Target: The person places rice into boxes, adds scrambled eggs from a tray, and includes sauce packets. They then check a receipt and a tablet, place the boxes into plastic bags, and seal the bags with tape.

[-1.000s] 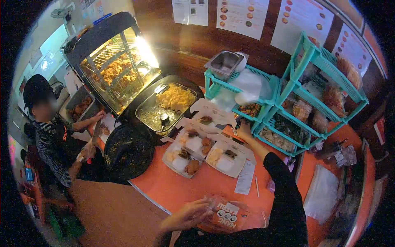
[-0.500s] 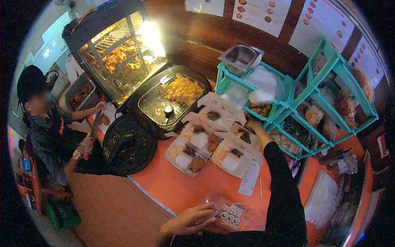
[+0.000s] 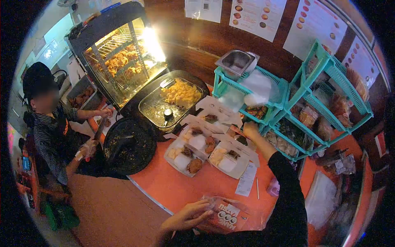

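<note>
My left hand (image 3: 188, 217) lies at the edge of a clear plastic bag with printed lettering (image 3: 230, 215), its fingertips on the plastic; whether it grips the bag is unclear. My right hand (image 3: 251, 131) reaches to the front of the turquoise basket rack (image 3: 263, 117), beside the open food boxes; its fingertips are hidden. Several boxes stand on the orange counter (image 3: 164, 187). The nearest two, a left box (image 3: 177, 165) and a right box (image 3: 243, 168), hold rice and other food. A receipt (image 3: 247, 179) and a thin white stick (image 3: 258, 188) lie right of them.
A lit warmer (image 3: 119, 61) with fried food stands behind a metal tray (image 3: 154, 108) and a round black container (image 3: 129, 146). At the left, a co-worker (image 3: 49, 131) holds a knife (image 3: 100, 131). More turquoise baskets (image 3: 325, 142) stand at the right.
My right hand has drawn back slightly from the basket rack, and more of it shows. A pink item has come into view beside my right sleeve. The camera view has shifted a little.
</note>
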`<state>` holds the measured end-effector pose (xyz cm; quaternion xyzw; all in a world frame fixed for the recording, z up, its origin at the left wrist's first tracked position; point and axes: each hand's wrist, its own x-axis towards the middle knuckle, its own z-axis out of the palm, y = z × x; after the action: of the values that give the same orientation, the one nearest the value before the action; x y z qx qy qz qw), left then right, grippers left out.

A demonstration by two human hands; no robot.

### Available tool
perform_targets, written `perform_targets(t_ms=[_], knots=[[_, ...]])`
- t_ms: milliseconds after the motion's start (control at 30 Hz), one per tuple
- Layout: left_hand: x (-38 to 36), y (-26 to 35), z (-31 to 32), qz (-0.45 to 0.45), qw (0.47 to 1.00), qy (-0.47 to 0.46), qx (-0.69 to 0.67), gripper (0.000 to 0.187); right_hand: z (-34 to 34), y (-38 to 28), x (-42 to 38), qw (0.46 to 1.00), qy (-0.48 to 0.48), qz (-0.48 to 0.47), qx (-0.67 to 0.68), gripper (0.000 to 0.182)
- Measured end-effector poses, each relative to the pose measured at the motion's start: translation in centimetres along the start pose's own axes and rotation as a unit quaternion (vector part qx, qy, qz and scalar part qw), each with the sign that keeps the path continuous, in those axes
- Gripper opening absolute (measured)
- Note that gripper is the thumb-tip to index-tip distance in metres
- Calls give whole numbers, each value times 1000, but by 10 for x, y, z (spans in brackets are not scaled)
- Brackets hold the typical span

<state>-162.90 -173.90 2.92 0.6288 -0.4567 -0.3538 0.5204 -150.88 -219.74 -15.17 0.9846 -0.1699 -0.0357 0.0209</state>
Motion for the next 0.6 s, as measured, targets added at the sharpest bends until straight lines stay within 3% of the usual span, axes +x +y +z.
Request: perform_targets(t_ms=[33, 133, 200, 267, 333, 400, 433, 500, 533, 567, 600], knots=[[3, 10, -1, -47, 995, 2, -91, 34, 8, -7, -13, 990, 138, 27, -14, 14], [2, 15, 2, -52, 979, 58, -191, 39, -66, -21, -54, 995, 95, -4, -13, 11], [-9, 7, 7, -108, 964, 92, -224, 45, -158, -47, -121, 991, 80, 72, 79, 13], [-12, 6, 0, -178, 930, 43, -317, 51, -214, -50, -193, 958, 210, 21, 193, 18], [-14, -5, 1, -167, 930, 41, -324, 52, -285, -80, -271, 898, 195, 52, 390, 21], [-10, -25, 8, -144, 933, 37, -327, 53, -275, -108, -323, 747, 259, 5, 612, 24], [-7, -38, 12, -124, 916, 64, -377, 50, -243, -118, -344, 712, 250, -45, 655, 26], [-7, -40, 17, -103, 897, 78, -422, 48, -185, -148, -376, 708, 209, -119, 664, 24], [-8, -34, 17, -99, 890, 81, -439, 42, -171, -161, -388, 742, 175, -139, 632, 21], [-10, -28, 16, -96, 881, 86, -456, 37, -156, -165, -396, 743, 182, -133, 630, 21], [-14, -23, 16, -93, 871, 94, -473, 32, -140, -169, -403, 785, 143, -93, 596, 20]])
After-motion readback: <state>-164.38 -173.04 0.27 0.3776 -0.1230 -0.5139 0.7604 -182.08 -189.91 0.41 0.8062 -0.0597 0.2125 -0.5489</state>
